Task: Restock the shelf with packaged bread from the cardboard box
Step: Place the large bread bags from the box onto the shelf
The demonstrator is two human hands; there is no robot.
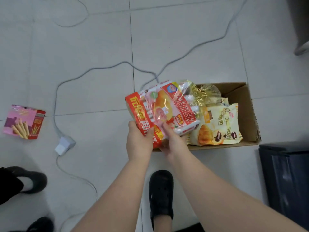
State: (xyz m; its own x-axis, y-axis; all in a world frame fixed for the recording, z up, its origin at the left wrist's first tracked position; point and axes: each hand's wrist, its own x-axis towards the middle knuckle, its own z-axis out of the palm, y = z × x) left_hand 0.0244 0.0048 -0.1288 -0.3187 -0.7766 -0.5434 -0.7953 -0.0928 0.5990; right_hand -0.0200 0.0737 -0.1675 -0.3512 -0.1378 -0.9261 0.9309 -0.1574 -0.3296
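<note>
An open cardboard box [247,113] stands on the tiled floor at centre right. Above its left end I hold two bread packages together. My left hand [139,141] grips a red-banded package with yellow lettering [138,113]. My right hand [172,139] grips a clear pink and red bread bag [168,108] lying over it. Inside the box lie a yellow croissant bag [217,128] and a bag with gold foil [205,93]. No shelf is in view.
A grey cable [93,69] loops over the floor to a white power adapter [65,144]. A pink wafer-roll box [24,122] lies at the left. My black shoe [161,193] stands below the hands; another person's shoes [28,181] at lower left. A dark cabinet [287,178] stands at right.
</note>
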